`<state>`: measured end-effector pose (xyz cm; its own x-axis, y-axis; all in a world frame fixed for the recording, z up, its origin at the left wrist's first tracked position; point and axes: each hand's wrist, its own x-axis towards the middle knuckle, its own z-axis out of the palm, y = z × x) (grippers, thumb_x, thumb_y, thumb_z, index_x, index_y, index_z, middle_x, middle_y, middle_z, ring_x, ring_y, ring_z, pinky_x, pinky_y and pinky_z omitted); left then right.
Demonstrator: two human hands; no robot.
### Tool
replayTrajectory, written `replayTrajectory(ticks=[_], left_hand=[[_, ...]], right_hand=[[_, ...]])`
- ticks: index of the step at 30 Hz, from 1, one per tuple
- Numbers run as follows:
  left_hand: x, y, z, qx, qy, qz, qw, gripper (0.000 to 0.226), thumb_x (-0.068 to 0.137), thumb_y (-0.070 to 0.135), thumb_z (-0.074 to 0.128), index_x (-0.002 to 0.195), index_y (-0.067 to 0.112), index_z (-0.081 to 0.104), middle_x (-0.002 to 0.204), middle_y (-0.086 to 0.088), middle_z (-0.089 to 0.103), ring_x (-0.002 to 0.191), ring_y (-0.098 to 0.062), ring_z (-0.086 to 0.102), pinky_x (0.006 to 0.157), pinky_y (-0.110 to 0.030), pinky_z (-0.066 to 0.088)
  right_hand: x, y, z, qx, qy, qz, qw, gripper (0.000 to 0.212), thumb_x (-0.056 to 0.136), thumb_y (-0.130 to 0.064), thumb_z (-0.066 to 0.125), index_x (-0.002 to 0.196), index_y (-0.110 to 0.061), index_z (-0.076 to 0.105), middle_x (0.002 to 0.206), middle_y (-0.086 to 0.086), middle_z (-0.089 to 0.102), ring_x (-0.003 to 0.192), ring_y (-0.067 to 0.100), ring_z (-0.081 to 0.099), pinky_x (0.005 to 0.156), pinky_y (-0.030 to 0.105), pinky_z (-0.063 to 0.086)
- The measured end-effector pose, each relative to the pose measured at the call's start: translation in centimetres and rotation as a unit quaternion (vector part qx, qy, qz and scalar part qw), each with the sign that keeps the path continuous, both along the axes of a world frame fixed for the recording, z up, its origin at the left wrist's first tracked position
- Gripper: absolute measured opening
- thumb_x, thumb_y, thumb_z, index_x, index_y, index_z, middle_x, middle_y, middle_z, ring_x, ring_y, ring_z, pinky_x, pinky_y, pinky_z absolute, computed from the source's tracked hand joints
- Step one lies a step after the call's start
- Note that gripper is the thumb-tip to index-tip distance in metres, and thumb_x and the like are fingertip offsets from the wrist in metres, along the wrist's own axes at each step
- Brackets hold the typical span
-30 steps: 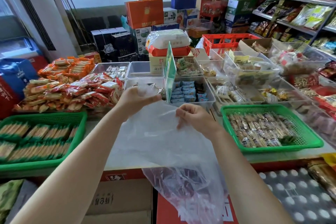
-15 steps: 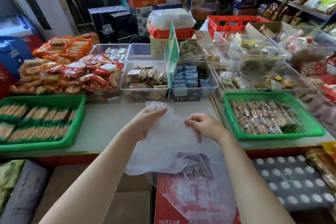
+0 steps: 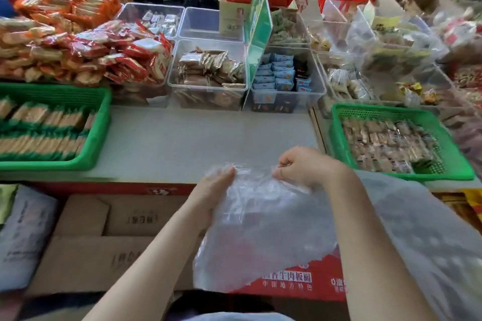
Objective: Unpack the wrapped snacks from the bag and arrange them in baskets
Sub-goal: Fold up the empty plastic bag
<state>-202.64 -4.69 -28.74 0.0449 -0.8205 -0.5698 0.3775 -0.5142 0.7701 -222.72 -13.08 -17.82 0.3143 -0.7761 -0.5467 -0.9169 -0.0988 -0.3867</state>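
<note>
A clear, limp plastic bag [image 3: 266, 227] hangs in front of me over the table's near edge. My left hand [image 3: 211, 190] grips its upper left edge, partly behind the film. My right hand [image 3: 305, 167] pinches the upper right edge with curled fingers. No snacks show inside the bag. A green basket [image 3: 453, 161] at the right holds brown wrapped snacks [image 3: 386, 143]. Another green basket [image 3: 99, 138] at the left holds rows of tan and green wrapped bars [image 3: 41, 128].
Clear bins of wrapped snacks [image 3: 208, 70] stand behind a bare strip of grey tabletop [image 3: 198, 138]. Piles of red and orange packets [image 3: 78, 44] lie back left. Cardboard boxes [image 3: 104, 237] and a red carton [image 3: 300, 279] sit below the table edge.
Both hands have come down and toward me with the bag, from in front of the bins to the table's near edge. The camera has tilted downward.
</note>
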Motion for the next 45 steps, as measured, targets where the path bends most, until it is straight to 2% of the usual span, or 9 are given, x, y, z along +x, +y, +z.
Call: replayTrajectory(ticks=[5,14,21,24,26,29,35,40,45], left_hand=[[3.7,4.3,-9.5,0.093,-0.225,0.043,0.969,0.036,0.091,0.045,0.070,0.072,0.016,0.062,0.055,0.009,0.053,0.053,-0.006,0.048,0.052,-0.022,0.038],[4.9,8.9,-18.0,0.163,-0.352,0.021,0.921,0.046,0.099,0.046,0.054,0.067,0.014,0.048,0.065,-0.001,0.054,0.062,-0.019,0.050,0.064,-0.037,0.043],[5.5,10.1,-18.1,0.193,-0.383,0.037,0.903,0.043,0.103,0.046,0.046,0.078,0.010,0.048,0.070,-0.001,0.054,0.069,-0.023,0.052,0.064,-0.037,0.042],[5.9,9.4,-17.9,0.203,-0.466,-0.058,0.859,0.033,0.099,0.042,0.053,0.123,0.019,0.054,0.112,-0.006,0.065,0.102,-0.029,0.060,0.088,-0.045,0.048],[5.9,8.4,-18.1,0.163,-0.549,-0.104,0.813,0.072,0.091,0.036,0.067,0.151,0.019,0.033,0.149,-0.008,0.043,0.138,-0.029,0.040,0.113,-0.047,0.030],[4.5,5.4,-17.5,-0.009,-0.611,-0.198,0.766,0.068,0.088,0.035,0.069,0.149,0.026,0.041,0.154,0.000,0.041,0.146,-0.023,0.030,0.120,-0.046,0.019],[-2.4,-0.4,-17.0,-0.091,-0.519,-0.399,0.750,0.025,0.099,0.035,0.058,0.118,0.023,0.070,0.119,0.005,0.067,0.117,-0.022,0.055,0.088,-0.034,0.040],[-3.4,-1.3,-17.0,-0.022,-0.549,-0.352,0.758,0.016,0.099,0.028,0.055,0.087,0.021,0.062,0.086,0.006,0.061,0.083,-0.022,0.054,0.054,-0.028,0.031],[-3.6,-0.8,-17.3,0.001,-0.516,-0.328,0.791,0.018,0.099,0.015,0.055,0.092,0.002,0.065,0.080,-0.006,0.059,0.078,-0.028,0.052,0.057,-0.031,0.031]], right_hand=[[4.4,1.8,-13.5,0.070,-0.020,0.015,0.997,0.035,0.081,-0.049,0.079,0.093,-0.018,0.068,0.087,-0.002,0.065,0.080,0.016,0.060,0.065,0.028,0.047],[3.6,5.4,-23.2,0.203,0.087,0.146,0.964,0.079,0.075,-0.044,0.083,0.143,-0.024,0.045,0.143,-0.004,0.051,0.131,0.023,0.049,0.110,0.045,0.039],[-0.2,2.8,-23.4,0.131,0.162,0.075,0.975,0.022,0.090,-0.016,0.064,0.109,-0.019,0.055,0.103,0.002,0.059,0.088,0.021,0.056,0.070,0.028,0.041],[-0.2,1.8,-23.5,0.108,0.107,0.035,0.988,0.010,0.091,-0.016,0.059,0.100,-0.020,0.059,0.096,0.003,0.063,0.079,0.020,0.056,0.057,0.028,0.038],[0.5,1.6,-23.4,0.133,0.065,0.039,0.988,0.004,0.091,-0.015,0.059,0.093,-0.017,0.062,0.091,0.003,0.063,0.077,0.019,0.055,0.056,0.025,0.037],[1.4,1.0,-23.3,0.144,0.034,0.056,0.987,0.004,0.091,-0.018,0.065,0.088,-0.020,0.063,0.091,0.002,0.064,0.084,0.019,0.057,0.058,0.025,0.038],[2.3,0.5,-23.3,0.134,0.020,0.068,0.988,0.028,0.087,-0.040,0.073,0.093,-0.012,0.069,0.084,0.001,0.062,0.078,0.018,0.055,0.059,0.028,0.039],[-0.4,0.5,-21.2,0.153,0.108,0.139,0.972,0.080,0.076,-0.039,0.081,0.142,-0.022,0.038,0.130,-0.002,0.054,0.120,0.025,0.054,0.104,0.042,0.039],[-5.9,-0.3,-19.5,0.138,0.204,0.146,0.958,0.067,0.084,-0.022,0.071,0.142,-0.024,0.037,0.136,0.005,0.050,0.126,0.028,0.046,0.109,0.047,0.031]])
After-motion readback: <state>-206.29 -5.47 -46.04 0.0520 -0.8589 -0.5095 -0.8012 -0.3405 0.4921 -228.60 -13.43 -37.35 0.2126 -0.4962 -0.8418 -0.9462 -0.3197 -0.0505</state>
